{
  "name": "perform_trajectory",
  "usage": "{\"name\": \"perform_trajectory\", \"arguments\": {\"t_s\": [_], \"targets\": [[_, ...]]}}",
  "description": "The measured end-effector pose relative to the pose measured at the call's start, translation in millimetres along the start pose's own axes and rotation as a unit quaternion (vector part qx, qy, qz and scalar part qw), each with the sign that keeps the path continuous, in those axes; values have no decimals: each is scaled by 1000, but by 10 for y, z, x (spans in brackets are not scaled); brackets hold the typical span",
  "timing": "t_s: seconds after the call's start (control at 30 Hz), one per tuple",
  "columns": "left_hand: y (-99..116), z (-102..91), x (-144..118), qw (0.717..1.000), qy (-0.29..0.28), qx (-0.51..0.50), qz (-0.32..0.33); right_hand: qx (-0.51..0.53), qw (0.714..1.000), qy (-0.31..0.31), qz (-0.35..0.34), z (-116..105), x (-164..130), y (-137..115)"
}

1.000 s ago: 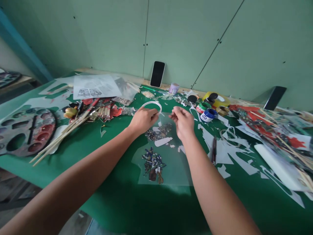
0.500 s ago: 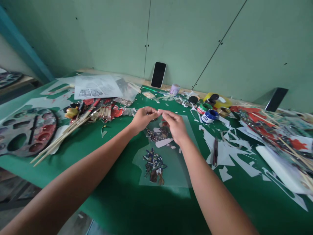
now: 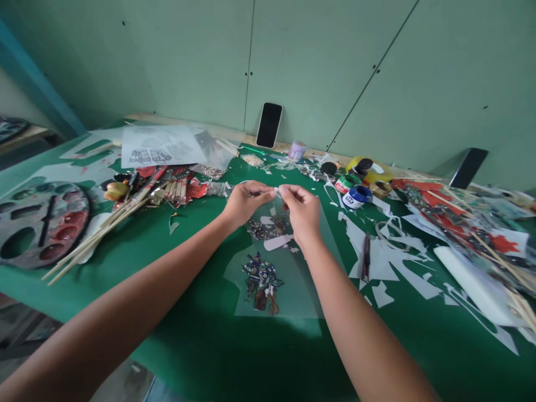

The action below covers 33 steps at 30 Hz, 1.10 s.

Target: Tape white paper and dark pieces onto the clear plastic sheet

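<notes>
My left hand (image 3: 243, 204) and my right hand (image 3: 302, 212) meet fingertip to fingertip above a clear plastic sheet (image 3: 293, 285) on the green table (image 3: 201, 312). Between the fingertips both hands pinch a small white strip (image 3: 275, 191); its full shape is hidden by the fingers. On the sheet lie a dark, colourful cut-out figure (image 3: 262, 279) and, closer to my hands, a second dark cut-out (image 3: 262, 229) with a white paper scrap (image 3: 278, 242).
A paint palette (image 3: 39, 223) and bamboo sticks (image 3: 100, 229) lie at the left. Paint jars (image 3: 358, 196) stand behind my hands; a phone (image 3: 269, 125) leans on the wall. White paper offcuts (image 3: 393, 262) and red cut-outs (image 3: 456, 218) cover the right side.
A second ago my left hand held a white ring with the hands apart. My right hand has moved in to meet the left, and the ring no longer shows beyond my fingers.
</notes>
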<state>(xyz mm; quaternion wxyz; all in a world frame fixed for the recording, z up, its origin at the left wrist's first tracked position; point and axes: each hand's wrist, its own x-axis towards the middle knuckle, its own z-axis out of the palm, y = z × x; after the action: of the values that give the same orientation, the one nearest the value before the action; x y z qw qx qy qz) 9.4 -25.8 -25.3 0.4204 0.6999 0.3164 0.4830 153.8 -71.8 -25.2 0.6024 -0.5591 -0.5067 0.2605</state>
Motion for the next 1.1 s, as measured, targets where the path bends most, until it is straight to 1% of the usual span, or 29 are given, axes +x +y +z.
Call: {"name": "perform_trajectory", "arguments": {"t_s": [0.1,0.2,0.27,0.3,0.33,0.37,0.43,0.47,0.5,0.53,0.6,0.67,0.77,0.93,1.1], "targets": [[-6,12,8,999,-6,32,22,-35,998,1,-49,3,2,-17],[34,8,-1,997,-20,76,17,-79,990,23,-116,-24,-7,-71],[118,-19,-67,990,-27,136,17,-101,986,35,-127,-89,-32,-136],[181,-40,-129,983,-33,177,23,-116,986,25,-119,-139,-55,-176],[256,-63,-212,974,-39,222,36,-135,985,-1,-103,-199,-85,-218],[339,-85,-314,959,-57,271,59,-161,982,-43,-84,-266,-122,-261],[511,-113,-559,926,-125,338,114,-226,962,-144,-42,-409,-214,-345],[589,-113,-690,907,-171,361,134,-257,949,-184,-21,-477,-264,-384],[655,-100,-819,887,-221,377,151,-281,936,-212,-1,-540,-313,-418],[705,-75,-941,870,-256,387,167,-300,925,-231,18,-596,-358,-448],[750,2,-1145,844,-286,414,187,-322,909,-259,53,-689,-432,-490],[732,90,-1287,830,-278,445,190,-337,892,-287,86,-755,-481,-503],[662,176,-1385,823,-256,473,184,-356,874,-312,112,-813,-524,-469],[633,186,-1398,826,-245,476,176,-369,873,-304,93,-820,-580,-364],[645,185,-1396,830,-246,471,171,-371,874,-301,84,-788,-608,-327]]}}
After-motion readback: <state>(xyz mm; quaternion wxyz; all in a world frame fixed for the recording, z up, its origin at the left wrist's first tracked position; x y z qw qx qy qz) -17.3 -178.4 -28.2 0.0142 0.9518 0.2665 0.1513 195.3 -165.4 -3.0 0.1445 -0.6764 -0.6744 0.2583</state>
